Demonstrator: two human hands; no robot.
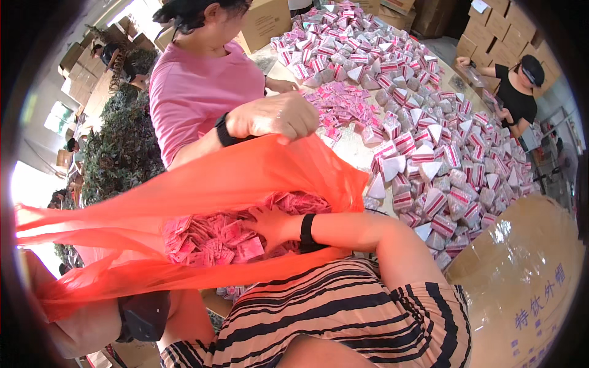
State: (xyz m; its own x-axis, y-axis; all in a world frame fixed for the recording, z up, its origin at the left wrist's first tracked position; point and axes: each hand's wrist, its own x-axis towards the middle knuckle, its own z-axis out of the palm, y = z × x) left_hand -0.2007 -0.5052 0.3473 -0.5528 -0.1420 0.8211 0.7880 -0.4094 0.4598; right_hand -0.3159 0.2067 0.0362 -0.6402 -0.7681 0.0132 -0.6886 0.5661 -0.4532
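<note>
My left hand (276, 118) is closed on the upper edge of a big red plastic bag (202, 175) and lifts it. Its forearm runs partly behind the bag. The bag gapes toward me, holding a heap of small flat pink packets (211, 239). My right hand (270, 228) reaches inside and rests on these packets, fingers spread. Nothing shows gripped in it, though its underside is hidden. Dark bands circle both my wrists.
Wedge-shaped, clear-wrapped packs (429, 153) with pink labels cover much of the table, around loose pink packets (340, 107). A pink-topped person (208, 80) stands close at left; another person (518, 89) is at far right. A cardboard box (521, 264) stands near right.
</note>
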